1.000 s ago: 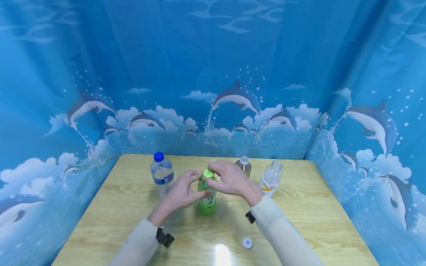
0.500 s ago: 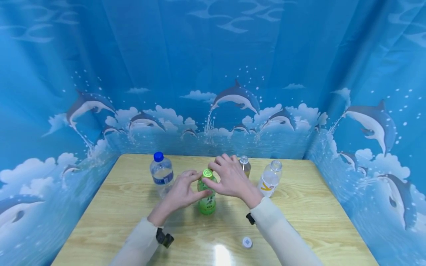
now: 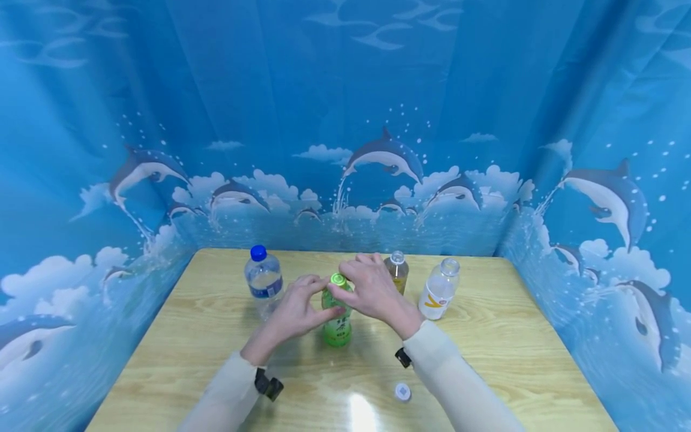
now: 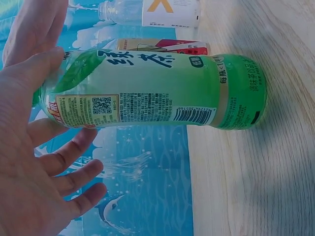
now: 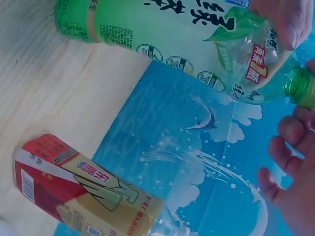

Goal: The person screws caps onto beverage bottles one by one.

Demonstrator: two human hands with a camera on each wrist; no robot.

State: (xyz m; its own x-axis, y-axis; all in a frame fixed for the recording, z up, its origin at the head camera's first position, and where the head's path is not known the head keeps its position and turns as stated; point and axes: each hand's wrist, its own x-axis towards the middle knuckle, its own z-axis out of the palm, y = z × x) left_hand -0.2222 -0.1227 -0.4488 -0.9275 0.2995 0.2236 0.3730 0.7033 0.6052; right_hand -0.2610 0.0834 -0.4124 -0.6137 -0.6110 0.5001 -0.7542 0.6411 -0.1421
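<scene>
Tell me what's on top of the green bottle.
A green cap sits on the green bottle, pinched by the right hand. The bottle's mouth is covered by the cap, so it cannot be seen.

Left grip near right grip

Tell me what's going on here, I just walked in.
A person is handling a green tea bottle standing upright on a table. The left grip holds its upper part, while the right grip pinches the green cap on top. A blue-capped water bottle stands to the left; a red-labelled bottle and a clear bottle with a white label stand uncapped to the right. A loose white cap lies nearer the person.
</scene>
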